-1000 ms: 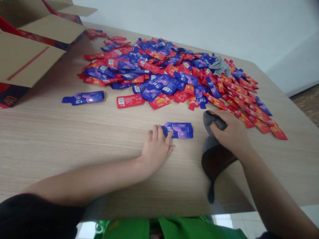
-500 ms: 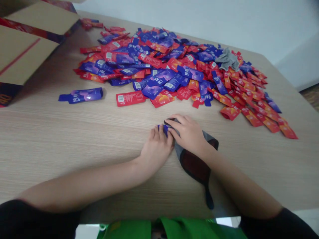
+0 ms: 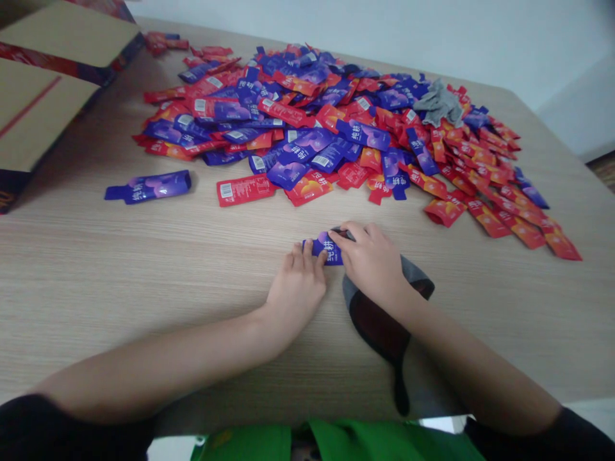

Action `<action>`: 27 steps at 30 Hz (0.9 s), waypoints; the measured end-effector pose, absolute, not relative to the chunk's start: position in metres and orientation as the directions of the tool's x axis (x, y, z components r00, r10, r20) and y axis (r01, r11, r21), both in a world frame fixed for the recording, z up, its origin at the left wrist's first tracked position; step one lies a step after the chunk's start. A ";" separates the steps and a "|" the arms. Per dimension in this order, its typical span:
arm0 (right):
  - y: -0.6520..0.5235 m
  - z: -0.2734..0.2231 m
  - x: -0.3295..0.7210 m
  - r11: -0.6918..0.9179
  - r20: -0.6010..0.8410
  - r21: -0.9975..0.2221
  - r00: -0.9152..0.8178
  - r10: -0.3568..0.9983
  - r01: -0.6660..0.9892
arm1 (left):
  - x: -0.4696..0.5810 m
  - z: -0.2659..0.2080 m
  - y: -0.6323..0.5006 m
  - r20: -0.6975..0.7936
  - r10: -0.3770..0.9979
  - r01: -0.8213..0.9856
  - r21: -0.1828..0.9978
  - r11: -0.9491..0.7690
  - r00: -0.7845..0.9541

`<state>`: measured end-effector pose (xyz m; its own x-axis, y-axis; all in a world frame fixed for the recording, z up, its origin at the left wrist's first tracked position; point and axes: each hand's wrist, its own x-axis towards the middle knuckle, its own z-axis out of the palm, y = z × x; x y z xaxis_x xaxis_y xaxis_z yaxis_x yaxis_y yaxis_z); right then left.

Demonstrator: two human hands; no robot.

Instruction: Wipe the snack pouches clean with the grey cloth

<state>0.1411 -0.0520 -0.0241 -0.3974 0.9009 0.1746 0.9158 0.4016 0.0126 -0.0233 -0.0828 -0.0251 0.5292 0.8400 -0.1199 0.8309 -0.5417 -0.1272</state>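
Note:
A blue sachet (image 3: 331, 256) with white lettering lies flat on the table in front of me. The fingers of my left hand (image 3: 298, 278) press its left end down against the tabletop. My right hand (image 3: 372, 256) is closed on a grey and dark red cloth piece (image 3: 379, 323) with black edging and a strap-like tail. A folded part of that cloth shows under the right fingertips, over the right end of the sachet. The palm hides the middle of the cloth, and I cannot tell its exact kind.
A large heap of red and blue sachets (image 3: 307, 150) spreads across the back of the table, with a grey crumpled glove (image 3: 438, 105) on top. One blue sachet (image 3: 151, 187) lies apart at left. An open cardboard box (image 3: 52, 93) stands at far left.
My right hand and the cloth have shifted right along the sachet, uncovering more of its lettering. My left hand has moved slightly left and down. The view has tilted a little.

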 end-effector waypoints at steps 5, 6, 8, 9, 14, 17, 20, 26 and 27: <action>-0.058 -0.023 0.173 0.300 0.164 -0.023 -0.293 0.942 0.954 | -0.023 -0.025 -0.083 -0.102 0.840 0.823 -0.169 -0.543 0.533; -0.059 -0.024 0.179 0.278 0.166 -0.033 -0.269 0.949 0.960 | -0.023 -0.026 -0.083 -0.096 0.839 0.820 -0.179 -0.544 0.536; -0.062 -0.028 0.191 0.234 0.168 -0.033 -0.226 0.960 0.972 | -0.023 -0.027 -0.085 -0.088 0.836 0.812 -0.200 -0.548 0.542; -0.063 -0.030 0.196 0.217 0.166 -0.027 -0.210 0.964 0.976 | -0.022 -0.027 -0.085 -0.085 0.833 0.807 -0.211 -0.551 0.546; -0.059 -0.031 0.212 0.220 0.173 -0.182 -0.189 0.967 0.958 | -0.023 -0.030 -0.088 -0.071 0.820 0.787 -0.245 -0.566 0.567; -0.053 -0.016 0.207 0.243 0.292 -0.326 -0.147 0.945 0.914 | -0.023 -0.032 -0.091 -0.069 0.821 0.791 -0.232 -0.566 0.567; -0.049 0.001 0.183 0.304 0.432 -0.379 -0.123 0.893 0.874 | -0.024 -0.034 -0.093 -0.049 0.824 0.802 -0.201 -0.562 0.564; -0.049 -0.012 0.122 0.499 0.298 -0.239 -0.427 0.854 0.833 | -0.025 -0.032 -0.094 -0.064 0.829 0.814 -0.159 -0.558 0.556; -0.050 -0.017 0.117 0.515 0.258 -0.191 -0.464 0.848 0.836 | -0.025 -0.031 -0.094 -0.072 0.830 0.815 -0.159 -0.558 0.554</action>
